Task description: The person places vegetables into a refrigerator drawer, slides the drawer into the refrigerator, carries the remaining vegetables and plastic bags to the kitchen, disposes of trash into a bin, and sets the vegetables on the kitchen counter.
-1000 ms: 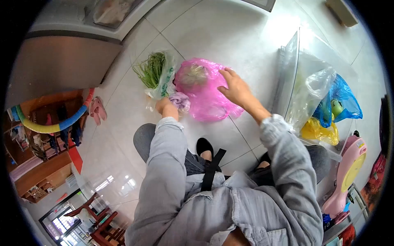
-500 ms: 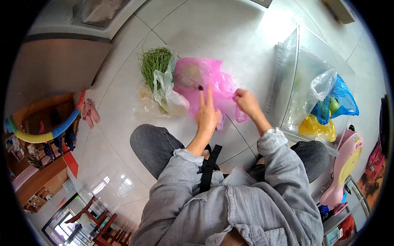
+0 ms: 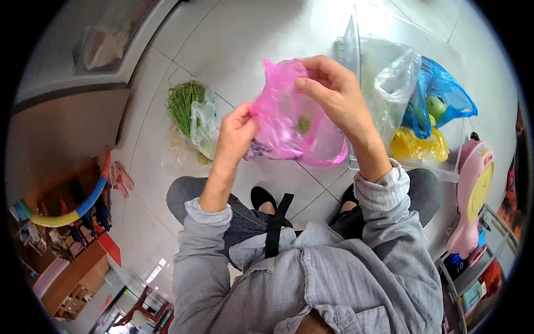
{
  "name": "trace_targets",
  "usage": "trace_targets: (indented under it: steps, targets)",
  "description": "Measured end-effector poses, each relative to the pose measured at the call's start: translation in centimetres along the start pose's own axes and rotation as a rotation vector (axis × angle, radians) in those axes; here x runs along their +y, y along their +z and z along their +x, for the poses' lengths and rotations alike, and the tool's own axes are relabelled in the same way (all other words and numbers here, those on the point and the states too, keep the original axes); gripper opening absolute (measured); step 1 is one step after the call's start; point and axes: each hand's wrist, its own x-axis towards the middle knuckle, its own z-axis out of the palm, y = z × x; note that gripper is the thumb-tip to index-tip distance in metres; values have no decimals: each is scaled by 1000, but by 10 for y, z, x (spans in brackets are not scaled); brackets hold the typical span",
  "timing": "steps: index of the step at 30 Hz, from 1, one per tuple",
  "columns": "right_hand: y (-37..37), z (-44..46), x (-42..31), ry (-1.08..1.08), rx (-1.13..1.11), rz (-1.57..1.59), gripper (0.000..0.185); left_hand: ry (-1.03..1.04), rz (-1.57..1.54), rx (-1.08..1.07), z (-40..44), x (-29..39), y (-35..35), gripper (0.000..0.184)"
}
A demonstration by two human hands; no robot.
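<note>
A thin pink plastic bag (image 3: 281,131) is held up off the floor between my hands. My left hand (image 3: 235,136) pinches its left edge. The fingers of my right hand (image 3: 336,92) are closed on its upper right edge, and a loop of the bag hangs below that wrist. Through the film shows a small greenish thing (image 3: 303,124), along with a dark patch near the lower left; I cannot make out either one. To the left on the floor, long thin green stalks (image 3: 186,108) stick out of a whitish plastic bag (image 3: 204,128).
At the right stands a clear drawer-like bin (image 3: 351,50) with a clear bag (image 3: 397,72), a blue bag (image 3: 459,103) around a round green item, and a yellow bag (image 3: 417,146). Pink slippers (image 3: 120,179) lie left. A pink guitar-shaped object (image 3: 470,195) stands right.
The pink bag has come up from the floor beside the stalks, toward me. My left hand went from extended fingers over it to pinching its edge. The view has shifted slightly.
</note>
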Motion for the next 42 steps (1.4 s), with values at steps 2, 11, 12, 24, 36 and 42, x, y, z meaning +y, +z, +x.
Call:
trace_targets:
  steps: [2,11,12,24,36,42]
  targets:
    - [-8,-3,1,-44,53,-111,33,-74,-110,6,7,2,-5,16]
    - [-54,-22,-5,-148,270,-213,18,-204,-395,178,28,-19,-23,30]
    - [-53,-27,0,-144,203,-249,18,-222,-405,211,29,-23,-24,30]
    - [-16,-20,138,293,-189,-1158,56,-361,-567,410,35,-114,-69,32]
    - [-3,-2,156,428,-492,-1234,94,53,487,380,22,-61,-16,69]
    - [7,2,166,513,-335,-666,84,-212,196,211,48,-167,-37,78]
